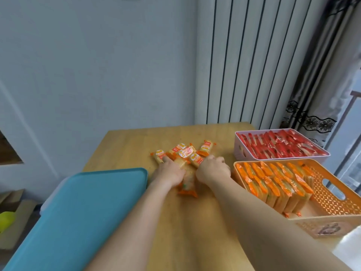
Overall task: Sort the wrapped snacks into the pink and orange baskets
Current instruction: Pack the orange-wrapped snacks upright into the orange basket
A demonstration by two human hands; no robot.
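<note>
Several orange-wrapped snacks (186, 152) lie in a loose heap on the wooden table (187, 222). My left hand (170, 170) and my right hand (213, 168) sit on either side of a stack of these snacks (188, 179), fingers curled round it and pressing it together. The orange basket (330, 196) at the right holds a row of orange-wrapped snacks standing on edge. Behind it, the pink basket (239, 147) is packed with red-wrapped snacks.
A teal tray (78, 216) covers the table's left side, close to my left forearm. A white wall and a ribbed radiator stand behind the table. A curtain hangs at the far right. Cardboard boxes and a yellow-green object sit on the floor at the left.
</note>
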